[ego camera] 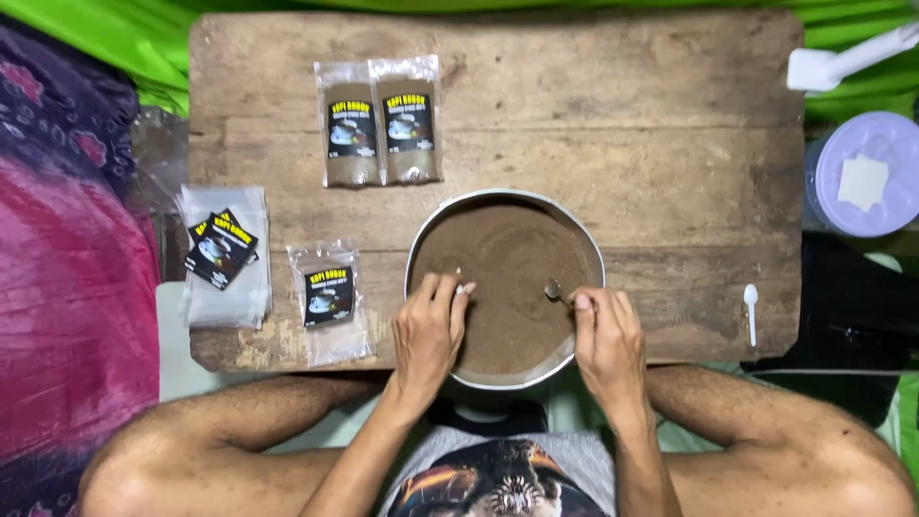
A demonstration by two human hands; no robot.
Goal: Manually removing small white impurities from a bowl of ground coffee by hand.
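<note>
The right hand is pinched shut on a small spoon dipped into the brown powder; the left hand, fingers curled together, rests on the bowl's rim; a jolt there could spill powder across the wooden board.

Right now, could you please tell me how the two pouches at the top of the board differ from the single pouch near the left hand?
The two pouches at the top are filled with brown powder; the single pouch near the left hand looks empty and clear. The two pouches lie touching, side by side and nearly straight; the single pouch lies alone, slightly tilted. All share clear plastic and a dark label.
</note>
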